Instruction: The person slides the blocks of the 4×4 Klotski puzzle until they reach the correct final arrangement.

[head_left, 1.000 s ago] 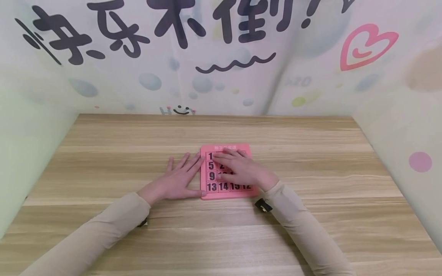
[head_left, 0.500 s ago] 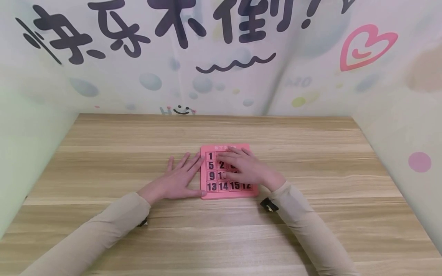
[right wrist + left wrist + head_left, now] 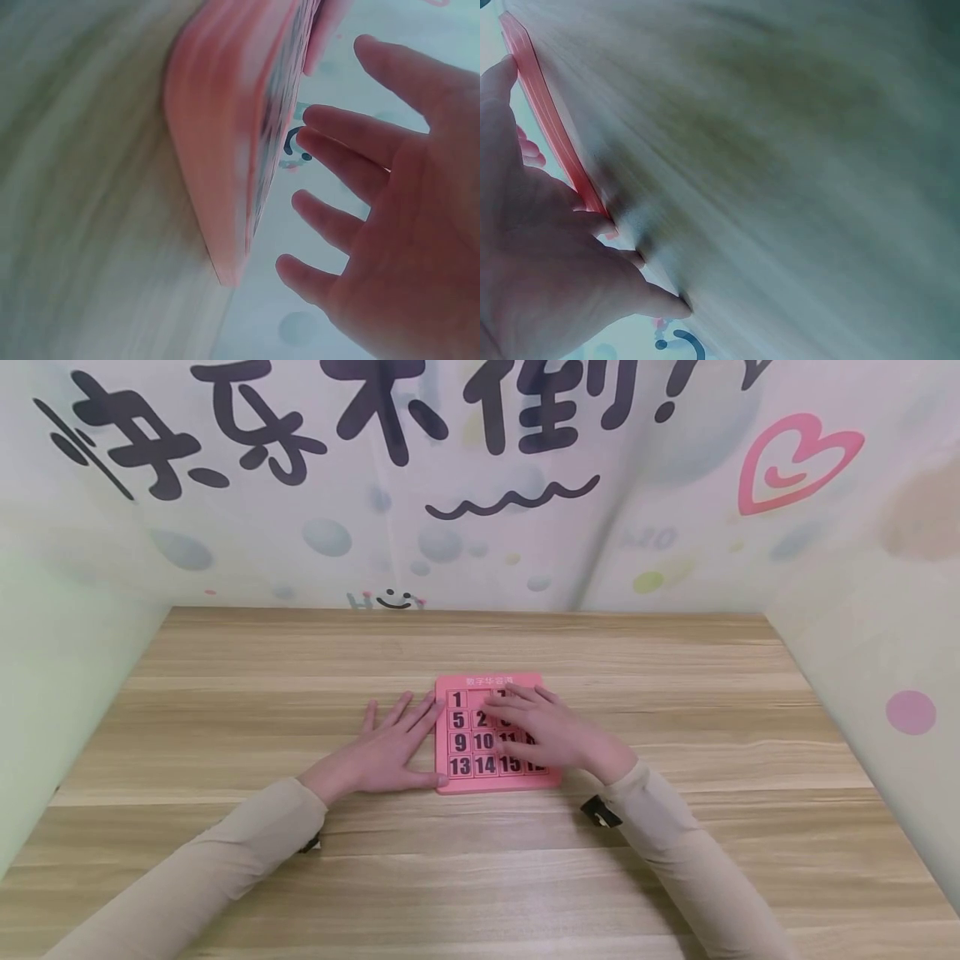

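A pink number sliding puzzle lies on the table, its black-numbered tiles in a square grid. The slot right of tile 1 holds no tile. With fingers spread on the wood, my left hand touches the puzzle's left edge with thumb and a fingertip; the left wrist view shows the thumb against the pink side wall. Over the right part of the grid is my right hand, covering several tiles. Its fingers are loosely extended, and the right wrist view shows a gap between fingertips and tile face.
The wood-grain table meets a white wall at the back, printed with large dark characters, bubbles and a pink heart. Side walls stand left and right. A small black strap piece shows under the right cuff.
My right hand has drifted right across the grid, uncovering the slot without a tile and more of the middle tiles. The left hand and the puzzle frame have stayed in place.
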`<state>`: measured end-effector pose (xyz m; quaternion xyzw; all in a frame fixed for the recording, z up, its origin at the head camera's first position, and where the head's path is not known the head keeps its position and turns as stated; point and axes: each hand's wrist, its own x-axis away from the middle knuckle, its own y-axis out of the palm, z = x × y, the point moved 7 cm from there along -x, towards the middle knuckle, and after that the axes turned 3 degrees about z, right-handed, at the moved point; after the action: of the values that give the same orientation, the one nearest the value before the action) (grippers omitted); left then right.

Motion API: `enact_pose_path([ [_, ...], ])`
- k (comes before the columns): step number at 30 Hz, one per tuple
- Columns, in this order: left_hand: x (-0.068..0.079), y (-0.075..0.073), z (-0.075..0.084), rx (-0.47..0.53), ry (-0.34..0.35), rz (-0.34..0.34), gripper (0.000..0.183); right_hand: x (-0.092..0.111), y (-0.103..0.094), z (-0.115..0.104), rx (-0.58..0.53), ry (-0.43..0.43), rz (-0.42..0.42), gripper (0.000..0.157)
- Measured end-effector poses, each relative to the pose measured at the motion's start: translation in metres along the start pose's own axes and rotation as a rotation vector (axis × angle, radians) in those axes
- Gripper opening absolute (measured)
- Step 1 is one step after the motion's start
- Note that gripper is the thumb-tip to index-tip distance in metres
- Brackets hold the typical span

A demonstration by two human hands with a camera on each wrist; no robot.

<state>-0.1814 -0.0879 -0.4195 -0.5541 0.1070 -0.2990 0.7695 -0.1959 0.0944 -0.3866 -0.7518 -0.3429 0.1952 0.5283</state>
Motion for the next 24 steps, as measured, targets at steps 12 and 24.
enact_pose_path([
  [12,0.0,0.0,0.0,0.003,-0.002,-0.004,0.104,0.012,0.004,0.0,0.039,-0.014,-0.016,0.056],
  [24,0.0,0.0,0.001,0.005,0.002,0.0,0.103,0.014,0.007,-0.005,0.044,-0.035,-0.014,0.057],
])
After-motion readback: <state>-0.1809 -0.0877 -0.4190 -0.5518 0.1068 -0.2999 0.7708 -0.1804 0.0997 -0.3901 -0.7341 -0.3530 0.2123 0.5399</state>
